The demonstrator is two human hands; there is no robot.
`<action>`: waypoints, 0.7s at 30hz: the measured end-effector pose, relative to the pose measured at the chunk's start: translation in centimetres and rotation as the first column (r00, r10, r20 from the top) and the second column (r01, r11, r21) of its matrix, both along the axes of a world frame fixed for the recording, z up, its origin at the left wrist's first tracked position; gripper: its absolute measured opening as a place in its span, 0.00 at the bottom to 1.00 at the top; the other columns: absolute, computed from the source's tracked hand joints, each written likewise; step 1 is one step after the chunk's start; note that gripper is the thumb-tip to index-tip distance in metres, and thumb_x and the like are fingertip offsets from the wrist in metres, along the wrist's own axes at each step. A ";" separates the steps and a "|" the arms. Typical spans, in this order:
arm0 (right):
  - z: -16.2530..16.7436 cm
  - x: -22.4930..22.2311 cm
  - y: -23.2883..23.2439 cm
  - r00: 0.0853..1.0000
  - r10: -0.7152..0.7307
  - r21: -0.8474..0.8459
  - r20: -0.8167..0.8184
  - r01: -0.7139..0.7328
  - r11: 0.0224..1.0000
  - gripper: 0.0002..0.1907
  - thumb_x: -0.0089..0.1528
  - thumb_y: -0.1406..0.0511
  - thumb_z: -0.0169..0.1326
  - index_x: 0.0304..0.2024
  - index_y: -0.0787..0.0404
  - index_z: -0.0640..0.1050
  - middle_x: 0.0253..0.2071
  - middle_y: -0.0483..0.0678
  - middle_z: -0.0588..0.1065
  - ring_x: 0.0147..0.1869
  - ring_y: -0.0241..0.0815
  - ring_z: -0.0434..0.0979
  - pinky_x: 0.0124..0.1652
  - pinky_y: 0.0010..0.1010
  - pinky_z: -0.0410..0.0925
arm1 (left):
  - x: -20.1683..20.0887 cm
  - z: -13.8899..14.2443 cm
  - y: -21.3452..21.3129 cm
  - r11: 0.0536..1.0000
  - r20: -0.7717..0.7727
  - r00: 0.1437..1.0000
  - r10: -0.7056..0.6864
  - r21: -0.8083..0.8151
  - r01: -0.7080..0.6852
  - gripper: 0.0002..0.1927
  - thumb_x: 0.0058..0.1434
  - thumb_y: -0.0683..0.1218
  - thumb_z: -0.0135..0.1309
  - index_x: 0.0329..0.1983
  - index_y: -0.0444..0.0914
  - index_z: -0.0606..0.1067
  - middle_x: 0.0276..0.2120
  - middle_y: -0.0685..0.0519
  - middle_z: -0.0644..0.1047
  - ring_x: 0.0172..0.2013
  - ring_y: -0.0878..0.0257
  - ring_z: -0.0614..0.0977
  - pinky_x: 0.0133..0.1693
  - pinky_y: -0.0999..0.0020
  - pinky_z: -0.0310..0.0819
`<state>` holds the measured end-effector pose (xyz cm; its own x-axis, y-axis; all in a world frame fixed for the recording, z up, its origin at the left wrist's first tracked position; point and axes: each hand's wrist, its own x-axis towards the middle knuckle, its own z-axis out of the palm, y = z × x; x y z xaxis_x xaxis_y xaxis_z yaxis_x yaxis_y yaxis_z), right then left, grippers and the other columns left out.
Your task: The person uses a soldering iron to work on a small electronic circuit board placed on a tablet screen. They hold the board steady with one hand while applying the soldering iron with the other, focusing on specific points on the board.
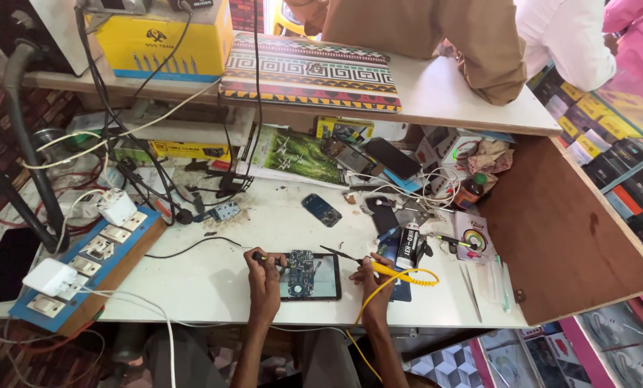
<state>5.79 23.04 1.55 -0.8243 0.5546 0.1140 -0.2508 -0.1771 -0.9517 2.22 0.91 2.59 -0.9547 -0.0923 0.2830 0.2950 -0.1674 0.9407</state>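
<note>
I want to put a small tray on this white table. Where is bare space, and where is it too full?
Bare space lies between the power strip and the left hand, under the black cable. A smaller patch lies between the small circuit board and the blue phone. The back edge and the area past the right hand are crowded.

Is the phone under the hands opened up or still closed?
Opened: the phone lies flat on the white table, its circuit board exposed on top.

On the worktop [213,280] in front of me, a circuit board [301,271] lies on an opened phone [314,282], between my left hand [264,267] and my right hand [374,276]. A power strip [84,269] runs along the worktop's left edge. Behind the phone lies a smaller phone [322,210]; further back, a laptop [310,75] rests on a raised shelf [472,97].
</note>
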 end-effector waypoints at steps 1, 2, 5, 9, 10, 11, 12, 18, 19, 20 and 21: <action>0.0 -0.1 0.0 1.000 0.008 -0.013 -0.017 -0.008 1.000 0.17 0.66 0.61 0.56 0.51 0.66 0.72 0.31 0.49 0.73 0.30 0.37 0.77 0.33 0.27 0.68 | 0.0 0.0 0.0 1.000 -0.014 1.000 -0.005 0.010 0.005 0.09 0.76 0.50 0.37 0.48 0.40 0.56 0.34 0.51 0.77 0.24 0.72 0.62 0.28 0.74 0.60; -0.1 -0.1 0.1 0.999 0.014 -0.025 -0.029 -0.015 1.000 0.17 0.66 0.61 0.56 0.51 0.67 0.73 0.31 0.49 0.73 0.30 0.37 0.77 0.33 0.27 0.68 | -0.1 0.0 0.0 1.000 -0.023 1.000 -0.011 0.020 0.011 0.09 0.76 0.50 0.37 0.48 0.40 0.56 0.34 0.51 0.77 0.25 0.72 0.62 0.28 0.73 0.60; -0.4 -0.2 0.2 0.999 0.029 -0.010 -0.018 -0.029 1.000 0.16 0.66 0.62 0.57 0.50 0.68 0.73 0.31 0.49 0.73 0.30 0.37 0.77 0.32 0.27 0.68 | -0.1 -0.1 0.0 1.000 -0.051 0.999 -0.009 0.023 0.011 0.09 0.77 0.50 0.37 0.48 0.40 0.56 0.34 0.51 0.76 0.26 0.72 0.64 0.29 0.73 0.62; -0.8 -0.2 0.3 0.999 0.050 -0.010 -0.010 -0.050 0.999 0.17 0.64 0.65 0.59 0.50 0.68 0.72 0.31 0.49 0.74 0.30 0.37 0.77 0.32 0.27 0.67 | -0.1 -0.2 -0.1 1.000 -0.047 0.999 0.009 -0.009 -0.010 0.09 0.76 0.50 0.37 0.47 0.40 0.57 0.34 0.51 0.77 0.25 0.71 0.64 0.28 0.73 0.62; -0.8 -0.3 0.2 0.999 0.050 0.010 -0.018 -0.050 0.999 0.17 0.64 0.65 0.59 0.50 0.68 0.72 0.31 0.49 0.74 0.30 0.37 0.76 0.32 0.27 0.67 | -0.1 -0.2 -0.1 1.000 -0.050 0.999 0.003 -0.004 -0.003 0.09 0.76 0.50 0.36 0.47 0.40 0.56 0.34 0.51 0.77 0.25 0.71 0.63 0.28 0.73 0.61; -0.8 -0.4 0.1 0.998 0.048 0.030 -0.027 -0.047 0.998 0.17 0.64 0.65 0.59 0.50 0.68 0.72 0.31 0.48 0.74 0.30 0.37 0.76 0.32 0.27 0.67 | -0.2 -0.2 -0.2 1.000 -0.053 0.999 -0.006 0.002 0.006 0.10 0.76 0.51 0.36 0.48 0.40 0.56 0.34 0.51 0.76 0.25 0.72 0.63 0.28 0.73 0.61; -0.8 -0.2 0.2 0.999 0.046 0.051 -0.029 -0.045 0.998 0.17 0.64 0.65 0.59 0.50 0.68 0.72 0.31 0.48 0.74 0.30 0.36 0.76 0.32 0.27 0.67 | -0.1 -0.3 -0.1 1.000 -0.049 0.999 -0.015 0.009 0.015 0.10 0.76 0.51 0.36 0.48 0.40 0.56 0.34 0.52 0.76 0.25 0.72 0.63 0.28 0.73 0.61; -0.2 0.0 0.0 1.000 0.023 0.063 0.006 -0.024 0.998 0.18 0.63 0.65 0.61 0.50 0.70 0.73 0.31 0.50 0.74 0.31 0.38 0.78 0.33 0.28 0.69 | -0.2 -0.7 -0.2 1.000 -0.084 0.996 -0.010 -0.007 0.009 0.10 0.77 0.51 0.37 0.47 0.40 0.56 0.34 0.51 0.76 0.26 0.71 0.63 0.30 0.73 0.61; -0.1 0.2 -0.1 1.000 0.015 0.066 0.010 -0.016 0.998 0.18 0.63 0.64 0.61 0.49 0.70 0.73 0.31 0.50 0.75 0.31 0.39 0.78 0.33 0.28 0.69 | -0.2 -0.8 -0.2 1.000 -0.069 0.998 -0.014 -0.005 0.014 0.10 0.77 0.51 0.36 0.47 0.40 0.56 0.34 0.52 0.76 0.26 0.71 0.62 0.29 0.73 0.61; 0.0 0.1 -0.1 1.000 0.009 0.069 0.011 -0.009 0.998 0.18 0.63 0.64 0.61 0.49 0.70 0.73 0.32 0.50 0.75 0.32 0.39 0.79 0.33 0.28 0.69 | -0.2 -0.8 -0.2 1.000 -0.058 0.998 -0.018 -0.003 0.018 0.10 0.77 0.51 0.36 0.47 0.40 0.56 0.34 0.52 0.77 0.25 0.71 0.62 0.29 0.73 0.61; 0.1 0.1 -0.1 1.000 0.002 0.072 0.011 -0.003 0.997 0.18 0.62 0.64 0.61 0.49 0.70 0.73 0.32 0.49 0.75 0.32 0.40 0.80 0.33 0.29 0.70 | -0.3 -0.8 -0.2 1.000 -0.046 0.999 -0.022 -0.001 0.022 0.10 0.76 0.51 0.36 0.47 0.40 0.56 0.34 0.52 0.77 0.25 0.71 0.62 0.29 0.73 0.61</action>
